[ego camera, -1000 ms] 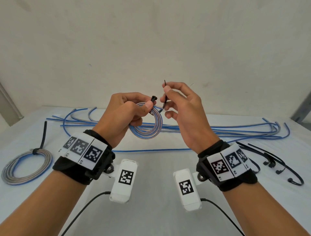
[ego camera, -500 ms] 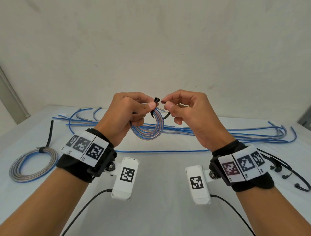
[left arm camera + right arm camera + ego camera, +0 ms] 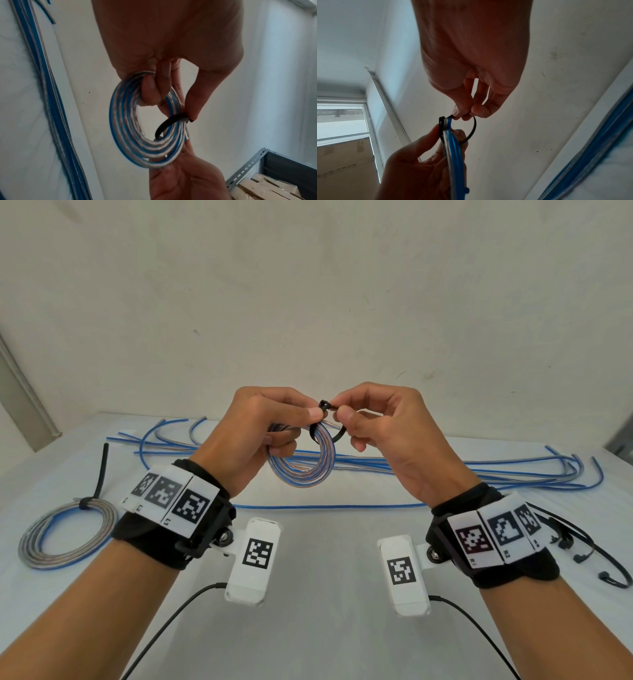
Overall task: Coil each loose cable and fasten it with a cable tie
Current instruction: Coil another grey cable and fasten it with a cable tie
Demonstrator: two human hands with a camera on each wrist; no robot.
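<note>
My left hand [image 3: 253, 436] grips the coiled cable [image 3: 301, 463] in the air above the table [image 3: 325, 542], thumb on the tie's head, while my right hand [image 3: 387, 436] pinches the black cable tie [image 3: 323, 406] (looped loosely round the coil).

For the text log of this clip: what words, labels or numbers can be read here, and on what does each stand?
"L1", "L2": tiny print under the marker tags on the left wristband, just legible.
"R1", "R2": the same under the tags on the right wristband.
The third tag on each band has print too small to read.
The black-and-white squares on the bands and wrist cameras are code patterns, not text.
</note>
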